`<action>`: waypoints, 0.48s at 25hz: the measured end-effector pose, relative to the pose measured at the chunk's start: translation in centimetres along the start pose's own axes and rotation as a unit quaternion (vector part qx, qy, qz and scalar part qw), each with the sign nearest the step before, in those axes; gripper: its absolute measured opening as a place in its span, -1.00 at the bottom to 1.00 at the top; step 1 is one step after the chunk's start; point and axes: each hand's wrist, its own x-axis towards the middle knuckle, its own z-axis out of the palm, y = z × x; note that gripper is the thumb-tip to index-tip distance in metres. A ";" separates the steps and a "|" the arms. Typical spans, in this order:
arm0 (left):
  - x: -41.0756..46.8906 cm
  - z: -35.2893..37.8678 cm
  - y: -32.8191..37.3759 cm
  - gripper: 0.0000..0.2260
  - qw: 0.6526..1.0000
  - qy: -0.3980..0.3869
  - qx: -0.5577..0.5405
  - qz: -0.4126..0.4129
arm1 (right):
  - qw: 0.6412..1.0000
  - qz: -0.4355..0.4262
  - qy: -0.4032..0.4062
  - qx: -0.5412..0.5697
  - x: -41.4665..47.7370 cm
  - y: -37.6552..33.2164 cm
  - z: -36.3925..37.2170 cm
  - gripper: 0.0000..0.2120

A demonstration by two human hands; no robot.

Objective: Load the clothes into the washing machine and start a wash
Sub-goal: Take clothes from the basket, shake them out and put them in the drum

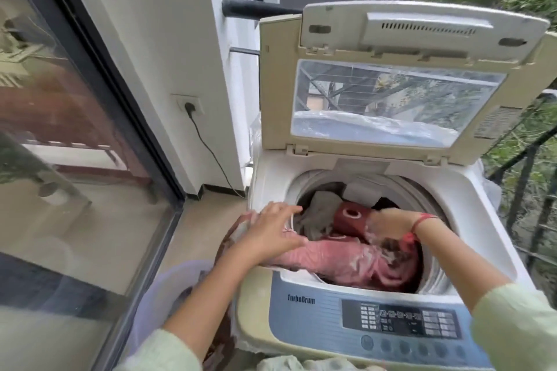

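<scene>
Pale sleeves reach in from the bottom edge. Her left hand presses flat on the pink cloth draped over the washing machine rim; her right hand grips it inside the drum. Best feed the hanging end in fully, clear of the rim.

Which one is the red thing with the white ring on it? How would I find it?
Look at the open washing machine and peek into its round tub. The dark red cloth lies near the middle of the pile, between the grey cloth and the right hand. It alone carries a white ring; the pink cloth nearer the front is paler and streaky.
</scene>
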 end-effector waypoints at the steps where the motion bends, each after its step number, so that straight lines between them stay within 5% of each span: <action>1: -0.8 -0.6 -2.2 -0.50 0.994 0.085 -0.066 0.014 | 0.994 -0.039 0.092 0.039 0.3 -3.3 -2.3 -0.71; 3: -3.0 -1.1 -8.1 -0.60 0.956 0.233 -0.173 -0.037 | 0.941 -0.115 0.264 0.178 -0.8 -11.3 -6.9 -0.67; 5: -4.7 -0.1 -14.5 -0.60 0.948 0.230 -0.148 -0.164 | 0.917 -0.193 0.291 0.194 -1.9 -18.9 -9.5 -0.62; 9: -5.4 5.8 -21.9 -0.37 0.961 -0.018 -0.088 -0.263 | 0.972 -0.195 0.059 -0.118 -0.3 -31.1 -7.9 -0.40; 12: -5.4 9.3 -23.5 -0.30 0.952 -0.053 -0.110 -0.282 | 0.935 -0.178 0.024 -0.306 -0.8 -35.5 -5.7 -0.64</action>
